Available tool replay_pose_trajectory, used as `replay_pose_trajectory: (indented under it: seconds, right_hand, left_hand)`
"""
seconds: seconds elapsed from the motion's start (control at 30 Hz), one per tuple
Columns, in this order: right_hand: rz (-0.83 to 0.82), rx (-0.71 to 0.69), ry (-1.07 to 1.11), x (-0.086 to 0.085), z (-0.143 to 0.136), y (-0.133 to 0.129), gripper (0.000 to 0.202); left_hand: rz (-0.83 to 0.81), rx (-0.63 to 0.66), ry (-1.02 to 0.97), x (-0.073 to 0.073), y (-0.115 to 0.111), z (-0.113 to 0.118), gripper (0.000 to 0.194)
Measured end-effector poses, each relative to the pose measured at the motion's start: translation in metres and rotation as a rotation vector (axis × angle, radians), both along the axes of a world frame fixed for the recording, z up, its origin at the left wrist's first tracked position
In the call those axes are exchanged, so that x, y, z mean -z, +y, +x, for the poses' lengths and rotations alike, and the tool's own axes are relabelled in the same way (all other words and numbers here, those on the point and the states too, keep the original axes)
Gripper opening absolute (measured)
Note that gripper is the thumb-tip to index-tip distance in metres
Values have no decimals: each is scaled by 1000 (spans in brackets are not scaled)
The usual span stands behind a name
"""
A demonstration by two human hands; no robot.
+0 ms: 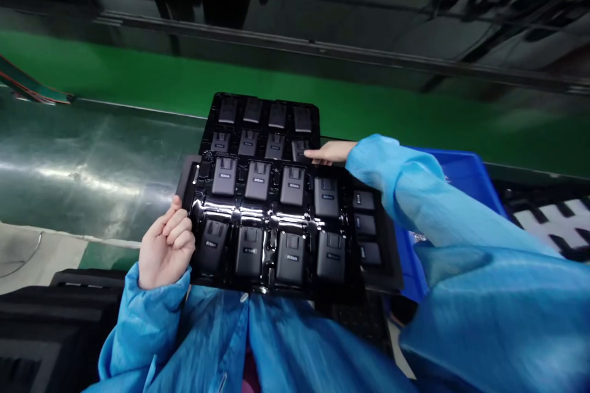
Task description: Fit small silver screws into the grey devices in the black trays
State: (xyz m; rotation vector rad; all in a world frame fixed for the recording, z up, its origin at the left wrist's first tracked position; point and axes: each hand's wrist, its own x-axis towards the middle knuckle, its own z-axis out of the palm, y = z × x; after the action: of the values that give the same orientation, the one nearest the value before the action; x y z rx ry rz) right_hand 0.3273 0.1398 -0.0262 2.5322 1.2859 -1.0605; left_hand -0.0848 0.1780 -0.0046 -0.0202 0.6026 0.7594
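A black plastic tray [271, 212] lies close in front of my body, with several dark grey labelled blocks [290, 258] in its pockets. Another black tray [316, 112] with similar blocks shows beyond its far edge. A third tray [388, 239] sticks out on the right from underneath. My left hand [169, 245] has its fingers curled at the near tray's left edge, closed on it. My right hand [332, 152] reaches over the far right corner, its fingers at the tray edge beside a block; its thumb and grip are partly hidden.
A blue bin [465, 175] stands to the right, partly behind my sleeve. Stacked black trays [59, 319] are at the lower left. White and black slotted parts [553, 224] lie at the far right. A dark rail [313, 46] crosses beyond the green floor strip.
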Motion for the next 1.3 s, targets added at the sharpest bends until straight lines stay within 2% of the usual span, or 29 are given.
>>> replay_pose_trajectory:
  seconds: [0.07,0.17,0.23,0.27,0.33,0.4,0.5,0.6,0.7,0.9,1.07,1.3]
  right_hand:
    - [105,22,-12,-21,-5,-13,42]
    - [387,51,-104,-63,-31,-48,33]
    - [583,60,-133,-88,-63,-79,27]
    - [740,81,-139,-97,-82,-95,21]
    - [953,34,-84,-105,-121,-123,13]
    - [1069,-62,-33,-100,-156,-143,11]
    - [1053,-231,1,-80,-195,-160,5]
    - [1002,-273,-20,-63,-215,-165,5]
    - [957,-306,-36,-57,-223,-165,6]
    - [941,-334,-47,-60,-221,-155,8]
    - [886,-393,-43,-56,-223,-145,5]
    - [841,-350,-73,-50,-229,-141,8]
  left_hand:
    - [1,15,-23,-8,-12,5,36]
    - [-41,61,-62,-17,-33,17,35]
    - [-98,116,-21,-20,-48,28,36]
    - [-116,149,21,-20,-55,34,39]
    - [-116,214,80,-20,-69,44,43]
    - [-93,289,52,-18,-82,52,43]
    - [-57,402,-64,-14,-99,56,43]
    - [-16,461,-140,-10,-110,54,45]
    - [-4,483,-159,-8,-115,52,45]
    - [-95,486,-146,-5,-118,53,49]
    - [-108,489,-187,-3,-118,53,52]
    - [-163,440,-117,-7,-119,59,51]
